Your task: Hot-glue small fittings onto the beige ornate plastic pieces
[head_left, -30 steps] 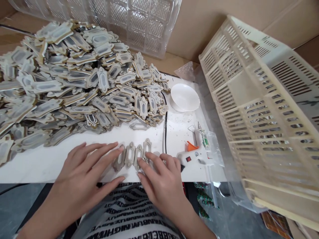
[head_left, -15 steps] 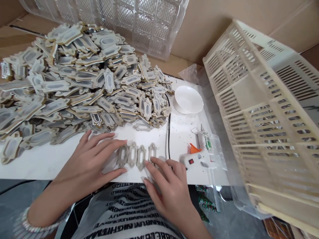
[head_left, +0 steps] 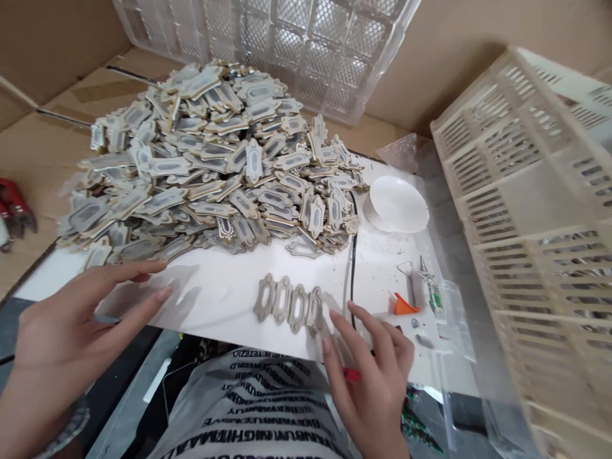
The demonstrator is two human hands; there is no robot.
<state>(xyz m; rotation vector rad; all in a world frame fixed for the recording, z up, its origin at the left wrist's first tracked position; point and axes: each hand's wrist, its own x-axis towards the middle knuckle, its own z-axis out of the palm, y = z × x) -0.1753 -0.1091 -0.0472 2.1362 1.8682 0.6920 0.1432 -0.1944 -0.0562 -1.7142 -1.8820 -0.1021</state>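
Observation:
Several flat grey, label-frame-shaped pieces [head_left: 283, 301] with long slots stand side by side in a short row on the white tabletop. My right hand [head_left: 375, 376] is just right of the row, fingers spread and holding nothing, fingertips close to the last piece [head_left: 314, 309]. Out to the left, my left hand [head_left: 81, 325] hovers over the table's front, thumb and forefinger apart with nothing between them. In front of it rises a large heap of similar pieces [head_left: 215, 169], some showing a brownish layer or silvery pattern.
A white bowl [head_left: 396, 204] sits right of the heap. Near it lie an orange pointed part [head_left: 405, 305] and a clear bag [head_left: 456, 319]. A cream slatted crate [head_left: 530, 185] leans at right; a clear gridded tray [head_left: 306, 44] stands behind. Red-handled pliers [head_left: 14, 201] lie at far left.
My left hand has moved away from the row, leftward. The right hand has drawn off the pieces to their right side. The view has swung left, bringing the pliers into sight.

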